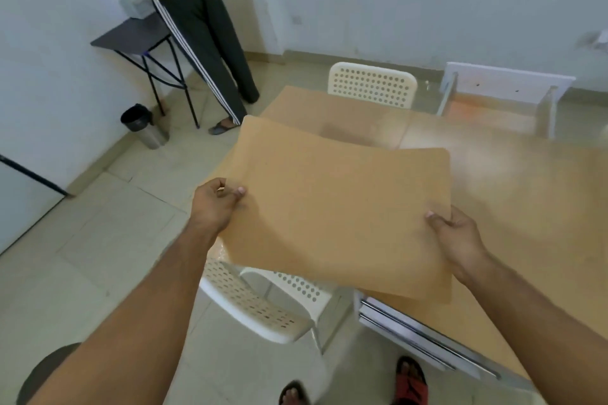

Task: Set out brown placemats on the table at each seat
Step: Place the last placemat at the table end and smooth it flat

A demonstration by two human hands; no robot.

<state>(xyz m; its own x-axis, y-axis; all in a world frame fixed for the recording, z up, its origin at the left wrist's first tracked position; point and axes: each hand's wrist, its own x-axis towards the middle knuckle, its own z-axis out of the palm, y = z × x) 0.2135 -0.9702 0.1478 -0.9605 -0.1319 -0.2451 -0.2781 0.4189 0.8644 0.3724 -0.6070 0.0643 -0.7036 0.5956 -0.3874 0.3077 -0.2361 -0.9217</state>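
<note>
Both hands are gripping the brown placemat now: the left hand is pinching its left edge, thumb on top, and the right hand is clamping the right edge. The mat is hanging level in the air over the near corner of the wooden table, above a white perforated chair. By the wall, a small steel bin is wearing a black liner; its contents are hidden. No readable writing anywhere.
</note>
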